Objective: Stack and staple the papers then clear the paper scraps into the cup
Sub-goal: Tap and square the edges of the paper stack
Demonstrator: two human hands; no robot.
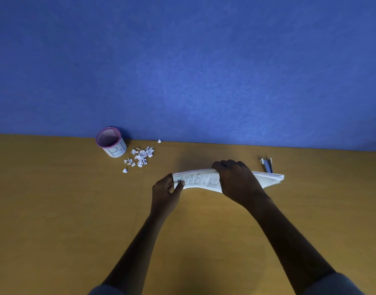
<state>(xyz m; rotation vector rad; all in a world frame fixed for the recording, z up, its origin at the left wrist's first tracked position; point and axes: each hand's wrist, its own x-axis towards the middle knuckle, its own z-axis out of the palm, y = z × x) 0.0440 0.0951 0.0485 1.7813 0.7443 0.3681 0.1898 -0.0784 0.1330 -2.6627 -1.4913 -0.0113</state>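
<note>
pink-rimmed white cup [111, 142], white scraps [140, 157], blue wall [182, 60]

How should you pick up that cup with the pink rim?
Probably grip the cup around its round side wall, below the pink rim, coming from its bare left side. It stands upright with its mouth open, and the paper scraps lie close on its right, so fingers from there might scatter them.

bench [55, 209]: open wood left, near edge and far right | cup [111, 142] by the wall, scraps [140, 157] scattered just right of it | centre taken by paper stack [199, 179] with both hands on it | stapler [267, 165] just behind stack's right end | blue wall [182, 71] closes the far side
</note>
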